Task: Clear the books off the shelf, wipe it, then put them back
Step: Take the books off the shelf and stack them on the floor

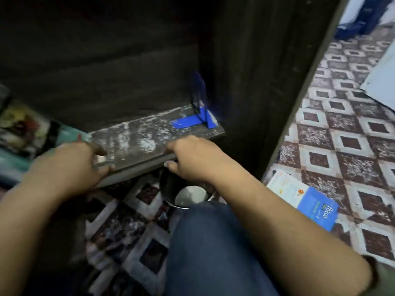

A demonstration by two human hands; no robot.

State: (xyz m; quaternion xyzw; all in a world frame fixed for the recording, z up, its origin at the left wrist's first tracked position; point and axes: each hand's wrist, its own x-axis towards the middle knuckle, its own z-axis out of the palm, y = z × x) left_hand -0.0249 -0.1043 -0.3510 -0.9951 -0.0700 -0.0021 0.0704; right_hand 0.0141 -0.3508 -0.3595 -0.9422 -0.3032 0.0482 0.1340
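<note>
Gripping the dusty shelf (136, 142) edge, both hands; fingertips hidden beneath.

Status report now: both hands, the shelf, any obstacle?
Left hand and right hand grip shelf front edge. Shelf dusty, no books on it. Blue bookend on its right end.

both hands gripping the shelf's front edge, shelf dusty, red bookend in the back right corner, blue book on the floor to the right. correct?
Not quite: the bookend is blue, not red, as the head view shows. The rest holds: the left hand and right hand grip the front edge of the dusty shelf, the bookend stands in its back right corner, and the blue book lies on the floor to the right.
</note>
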